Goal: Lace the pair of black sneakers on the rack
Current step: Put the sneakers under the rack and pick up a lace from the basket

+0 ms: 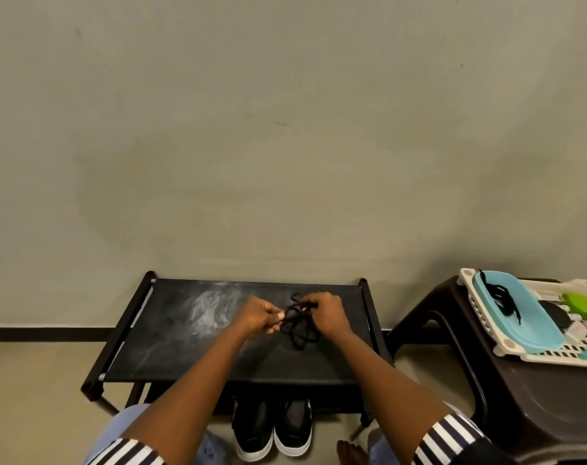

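Bare forearms; short sleeves (453,437) w/ blk-white stripes; light-blue trousers (117,427).

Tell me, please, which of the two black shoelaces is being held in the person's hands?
The tangled black shoelace above the black fabric rack, gripped by both hands; the other black lace lies untouched in the light-blue plastic tray.

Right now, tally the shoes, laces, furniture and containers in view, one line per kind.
Black sneakers: 2, on the lower level under the rack top
Black laces: 2, one bundle in the hands, one in the blue tub
Furniture: 2, black rack, brown stool
Containers: 2, blue tub, white basket
Total: 8
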